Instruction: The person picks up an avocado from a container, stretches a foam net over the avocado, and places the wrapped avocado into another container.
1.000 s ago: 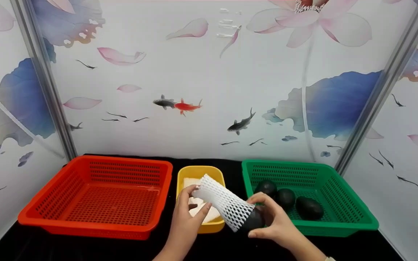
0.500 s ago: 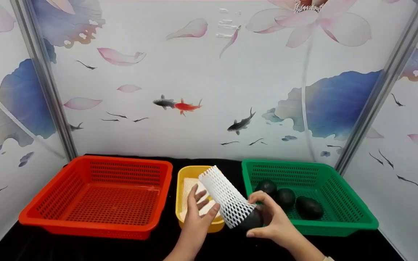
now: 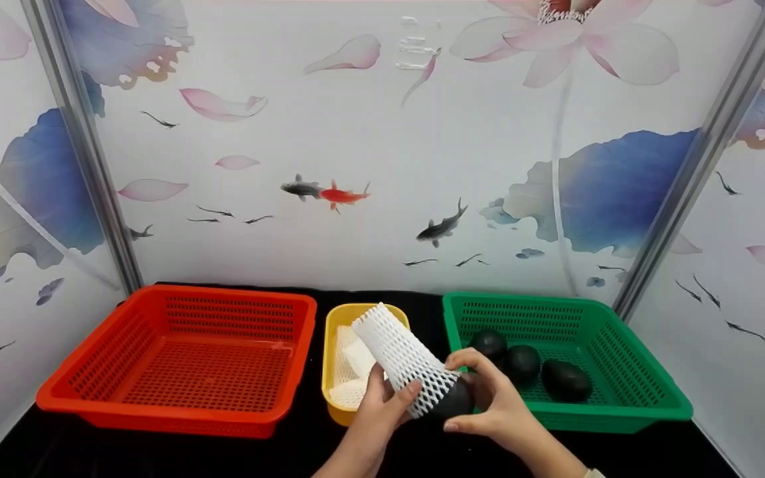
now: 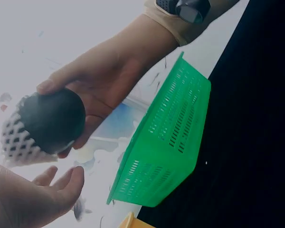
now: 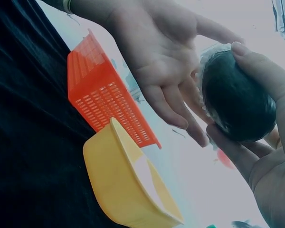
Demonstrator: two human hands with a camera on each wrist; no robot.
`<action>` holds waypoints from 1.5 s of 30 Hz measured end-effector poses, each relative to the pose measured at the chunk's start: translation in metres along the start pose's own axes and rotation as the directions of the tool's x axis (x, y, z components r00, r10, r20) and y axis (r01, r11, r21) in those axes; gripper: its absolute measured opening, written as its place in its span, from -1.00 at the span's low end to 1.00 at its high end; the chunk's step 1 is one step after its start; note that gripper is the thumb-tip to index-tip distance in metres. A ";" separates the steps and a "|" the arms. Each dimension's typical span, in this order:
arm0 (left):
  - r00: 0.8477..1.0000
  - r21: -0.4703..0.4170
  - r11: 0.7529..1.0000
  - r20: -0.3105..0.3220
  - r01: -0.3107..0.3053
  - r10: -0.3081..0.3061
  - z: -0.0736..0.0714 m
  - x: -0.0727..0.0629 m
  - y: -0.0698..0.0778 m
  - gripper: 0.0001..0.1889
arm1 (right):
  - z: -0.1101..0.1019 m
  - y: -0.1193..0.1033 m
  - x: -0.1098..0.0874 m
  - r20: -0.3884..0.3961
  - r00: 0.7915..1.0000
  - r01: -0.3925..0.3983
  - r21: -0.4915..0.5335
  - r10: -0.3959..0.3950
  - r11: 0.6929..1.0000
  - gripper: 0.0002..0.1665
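Observation:
My right hand (image 3: 499, 405) grips a dark avocado (image 3: 455, 398) by its bare end, thumb on one side and fingers on the other. A white foam net sleeve (image 3: 402, 352) covers the avocado's other end and stretches up to the left, over the yellow basket. My left hand (image 3: 379, 405) is at the sleeve, its thumb lying across the mesh and its other fingers behind. In the right wrist view the left hand (image 5: 161, 71) has its fingers fairly straight and spread, beside the avocado (image 5: 237, 97).
A yellow basket (image 3: 333, 352) with white foam sleeves (image 3: 349, 393) stands behind my hands. To the left is a red basket (image 3: 210, 421) showing its bare slotted floor. Several avocados (image 3: 565, 380) lie in the green basket (image 3: 621, 421) on the right. Black cloth (image 3: 157, 458) covers the table.
My left hand has let go of the sleeve's far end and moved right and down along it, toward the avocado. The right hand keeps its grip, shifting slightly left.

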State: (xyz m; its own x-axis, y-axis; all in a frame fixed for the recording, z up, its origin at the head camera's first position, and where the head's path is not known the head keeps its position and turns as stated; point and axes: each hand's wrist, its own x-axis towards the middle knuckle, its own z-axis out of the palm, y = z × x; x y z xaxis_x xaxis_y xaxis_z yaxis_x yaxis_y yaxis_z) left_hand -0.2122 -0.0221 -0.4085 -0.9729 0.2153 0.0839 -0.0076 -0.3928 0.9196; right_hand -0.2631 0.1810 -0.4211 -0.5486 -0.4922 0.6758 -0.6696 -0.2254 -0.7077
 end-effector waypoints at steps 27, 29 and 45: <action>0.992 -0.054 0.993 -0.084 -0.101 0.096 0.008 -0.001 0.002 -0.21 | 0.007 -0.002 0.001 0.160 0.987 -0.053 0.198 0.021 0.979 -0.27; 0.990 -0.072 0.991 -0.091 -0.113 0.107 0.009 -0.001 0.002 -0.23 | 0.008 -0.003 0.001 0.161 0.987 -0.044 0.191 0.013 0.981 -0.27; 0.978 -0.165 0.979 -0.191 -0.116 0.084 0.012 0.001 0.002 -0.23 | 0.014 -0.006 -0.002 0.201 0.980 -0.066 0.261 0.013 0.963 -0.24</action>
State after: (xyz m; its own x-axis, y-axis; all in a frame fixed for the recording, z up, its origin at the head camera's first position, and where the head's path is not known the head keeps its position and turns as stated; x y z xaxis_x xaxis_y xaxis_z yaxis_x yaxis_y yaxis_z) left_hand -0.2101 -0.0122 -0.4025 -0.9963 0.0069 0.0856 0.0672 -0.5571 0.8277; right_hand -0.2514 0.1718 -0.4209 -0.4456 -0.6537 0.6116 -0.4782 -0.4036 -0.7800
